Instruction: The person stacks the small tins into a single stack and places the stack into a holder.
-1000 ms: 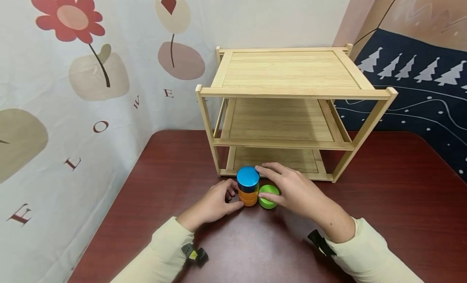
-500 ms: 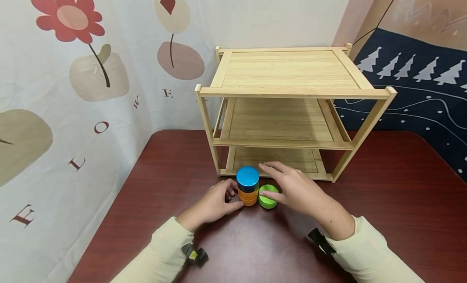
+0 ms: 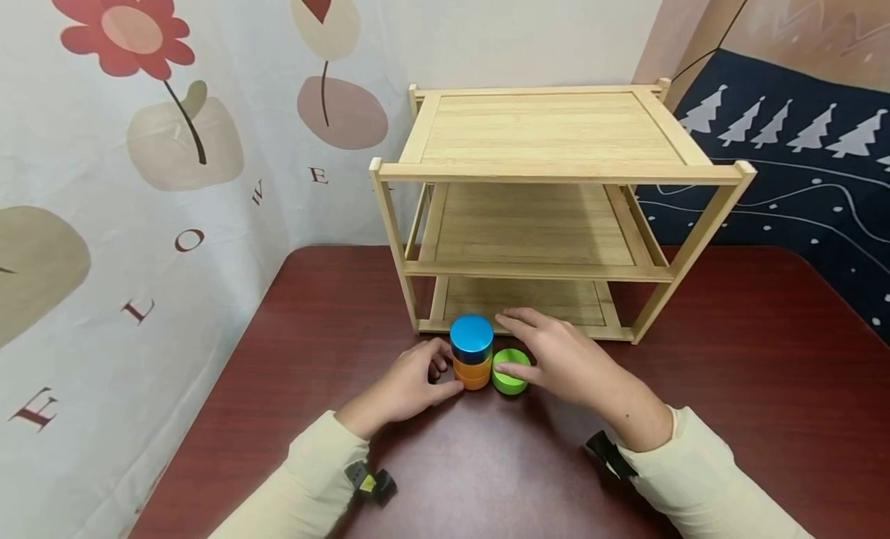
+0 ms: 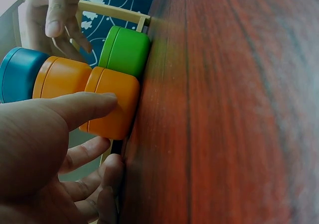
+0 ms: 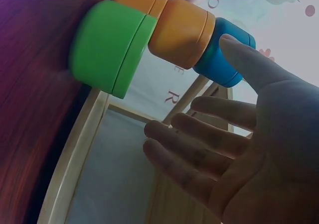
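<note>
Two orange round tins with a blue tin (image 3: 472, 335) on top form an upright stack. The lower orange tin (image 4: 115, 104) stands on the table. Close by on the right is a green tin (image 3: 511, 371). My left hand (image 3: 406, 384) is at the stack's left side, its thumb by the lower orange tin and its other fingers loosely bent; whether they touch is unclear. My right hand (image 3: 566, 361) hovers right of the stack, holding nothing. In the right wrist view its fingers (image 5: 199, 139) are spread, apart from the tins, and its thumb overlaps the blue tin.
A three-level wooden rack (image 3: 563, 172) stands directly behind the tins. The dark red table (image 3: 306, 315) extends to both sides and toward me. Printed cloth (image 3: 229, 137) hangs behind and at the left. A strapped device (image 3: 371, 483) sits at my left wrist.
My right hand has moved slightly right, away from the blue tin. The stack, the green tin and my left hand stay in place; the head view shifts a little.
</note>
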Motion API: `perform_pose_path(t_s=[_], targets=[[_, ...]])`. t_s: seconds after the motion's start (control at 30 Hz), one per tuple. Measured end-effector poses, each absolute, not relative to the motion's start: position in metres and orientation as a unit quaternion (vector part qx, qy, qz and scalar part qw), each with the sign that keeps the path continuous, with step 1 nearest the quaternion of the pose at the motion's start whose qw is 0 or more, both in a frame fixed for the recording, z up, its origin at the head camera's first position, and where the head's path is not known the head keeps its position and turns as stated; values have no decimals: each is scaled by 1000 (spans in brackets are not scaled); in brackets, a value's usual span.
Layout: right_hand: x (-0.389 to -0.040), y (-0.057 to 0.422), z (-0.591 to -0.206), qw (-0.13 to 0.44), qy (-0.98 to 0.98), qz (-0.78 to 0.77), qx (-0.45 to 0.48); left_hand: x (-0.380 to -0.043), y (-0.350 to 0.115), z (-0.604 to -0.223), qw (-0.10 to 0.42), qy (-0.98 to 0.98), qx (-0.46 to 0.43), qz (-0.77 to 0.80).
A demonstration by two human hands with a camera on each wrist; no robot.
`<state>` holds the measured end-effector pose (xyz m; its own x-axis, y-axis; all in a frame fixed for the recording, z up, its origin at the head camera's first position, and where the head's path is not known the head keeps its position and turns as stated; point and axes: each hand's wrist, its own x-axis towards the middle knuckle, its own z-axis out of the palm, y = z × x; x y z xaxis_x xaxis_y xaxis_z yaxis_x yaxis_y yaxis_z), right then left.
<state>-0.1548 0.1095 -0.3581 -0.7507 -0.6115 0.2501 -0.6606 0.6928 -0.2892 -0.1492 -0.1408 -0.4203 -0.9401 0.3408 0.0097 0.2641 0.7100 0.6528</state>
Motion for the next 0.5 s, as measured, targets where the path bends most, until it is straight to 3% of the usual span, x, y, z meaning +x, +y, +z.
perform_pose_path(t_s=[0.5], targets=[[-158, 110, -364, 47, -918, 166, 357, -150, -141, -421, 59, 921, 164, 347]])
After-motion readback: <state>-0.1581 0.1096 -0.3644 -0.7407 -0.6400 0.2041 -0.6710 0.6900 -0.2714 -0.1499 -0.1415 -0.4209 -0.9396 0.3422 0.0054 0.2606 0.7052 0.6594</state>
